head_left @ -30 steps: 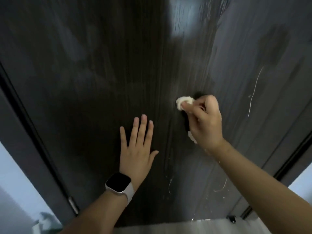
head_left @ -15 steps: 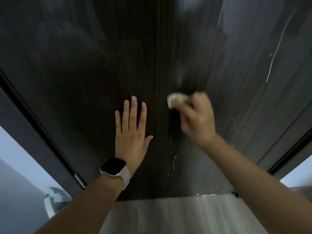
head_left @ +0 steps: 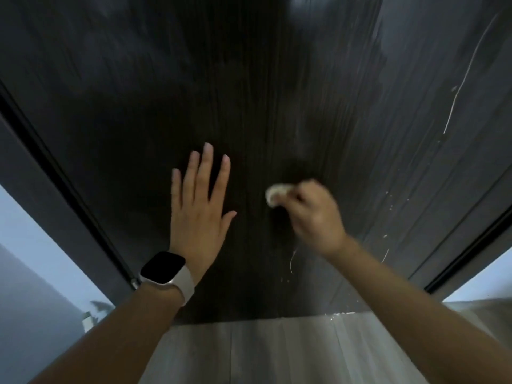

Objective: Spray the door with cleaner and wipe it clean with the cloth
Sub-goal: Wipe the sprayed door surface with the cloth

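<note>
1. While the dark door (head_left: 277, 92) fills most of the view, the right hand (head_left: 313, 214) is seen low on its face, clenched round a small wad of pale cloth (head_left: 277, 193) that is pressed against the wood; the hand is blurred, so the exact finger positions cannot be told.
2. The left hand (head_left: 198, 206) is laid flat on the door just to the left of the cloth, fingers straight and slightly spread, nothing being held (a watch (head_left: 166, 270) is worn on that wrist).
3. The deciding relation is judged to be this: pale streaks of cleaner (head_left: 460, 87) run down the door's right part, up and to the right of the cloth, and smaller drips (head_left: 292, 260) lie just below the right hand, towards the door's bottom edge.
4. The right hand is the nearer of the two to both patches, so a sweep to the right and upward, along the grain, seems called for next.
5. Wiping is judged to be under way, not finished.
6. No spray bottle or other container can be made out; a pale floor (head_left: 277, 350) is seen below the door.
</note>
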A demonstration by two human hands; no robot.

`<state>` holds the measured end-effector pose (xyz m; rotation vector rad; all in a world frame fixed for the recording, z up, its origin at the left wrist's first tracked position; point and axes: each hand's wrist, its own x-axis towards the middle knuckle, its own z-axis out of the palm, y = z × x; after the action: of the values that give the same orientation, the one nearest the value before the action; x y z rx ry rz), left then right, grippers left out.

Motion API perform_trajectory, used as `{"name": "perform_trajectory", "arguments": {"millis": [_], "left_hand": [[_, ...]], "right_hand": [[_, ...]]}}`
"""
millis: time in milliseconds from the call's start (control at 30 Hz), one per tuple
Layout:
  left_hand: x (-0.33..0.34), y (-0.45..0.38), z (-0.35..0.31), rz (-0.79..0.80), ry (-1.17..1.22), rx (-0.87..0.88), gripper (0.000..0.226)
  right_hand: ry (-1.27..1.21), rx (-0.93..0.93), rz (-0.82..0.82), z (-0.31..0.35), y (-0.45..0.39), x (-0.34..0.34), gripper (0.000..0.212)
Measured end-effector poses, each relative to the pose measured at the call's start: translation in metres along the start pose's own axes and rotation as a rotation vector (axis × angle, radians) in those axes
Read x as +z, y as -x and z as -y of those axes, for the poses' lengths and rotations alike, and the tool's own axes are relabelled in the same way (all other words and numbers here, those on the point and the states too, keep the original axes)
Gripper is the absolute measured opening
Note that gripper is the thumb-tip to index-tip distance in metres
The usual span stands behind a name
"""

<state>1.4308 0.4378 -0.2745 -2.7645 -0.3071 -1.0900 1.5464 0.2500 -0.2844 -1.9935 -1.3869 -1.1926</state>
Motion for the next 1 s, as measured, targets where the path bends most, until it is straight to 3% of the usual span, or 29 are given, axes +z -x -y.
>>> {"name": "perform_trajectory", "arguments": {"millis": [100, 200, 300, 400, 467, 533, 567, 633, 733, 800, 867, 1000], "left_hand": [[-0.005, -0.008, 0.006, 0.023, 0.09, -0.054, 0.119], [-0.004, -0.008, 0.005, 0.044, 0.095, -0.062, 0.124], [-0.004, -0.005, 0.012, 0.046, 0.05, -0.068, 0.125], [-0.007, -0.006, 0.016, 0.053, -0.007, -0.027, 0.12], [-0.007, -0.007, 0.018, 0.051, -0.008, -0.009, 0.12], [-0.007, -0.006, 0.026, 0.025, 0.012, 0.034, 0.117], [-0.007, -0.006, 0.031, 0.006, 0.014, 0.066, 0.114], [-0.01, -0.008, 0.041, -0.036, 0.027, 0.101, 0.108], [-0.015, -0.018, 0.051, -0.052, 0.111, 0.008, 0.113], [-0.017, -0.022, 0.054, -0.032, 0.152, -0.002, 0.117], [-0.019, -0.02, 0.058, -0.031, 0.158, 0.017, 0.114], [-0.025, -0.017, 0.066, -0.033, 0.122, 0.072, 0.11]], "right_hand": [[-0.014, 0.178, -0.281, -0.004, -0.081, -0.034, 0.017], [-0.039, 0.244, -0.329, 0.006, -0.094, -0.028, 0.016], [-0.106, 0.222, -0.013, 0.031, -0.037, 0.008, 0.024], [-0.045, -0.02, 0.307, 0.049, 0.023, 0.038, 0.024], [-0.069, 0.058, 0.395, 0.051, 0.034, 0.044, 0.026], [-0.122, 0.233, 0.314, 0.054, 0.014, 0.032, 0.007], [-0.052, 0.261, 0.175, 0.051, -0.002, 0.023, 0.003], [0.101, 0.301, -0.073, 0.042, -0.058, -0.01, 0.006], [0.105, 0.36, -0.542, 0.031, -0.147, -0.049, 0.017], [0.154, 0.394, -0.616, 0.031, -0.159, -0.041, 0.02], [0.119, 0.359, -0.469, 0.046, -0.131, -0.014, 0.021], [-0.133, 0.221, 0.058, 0.076, -0.047, 0.029, 0.019]]}}
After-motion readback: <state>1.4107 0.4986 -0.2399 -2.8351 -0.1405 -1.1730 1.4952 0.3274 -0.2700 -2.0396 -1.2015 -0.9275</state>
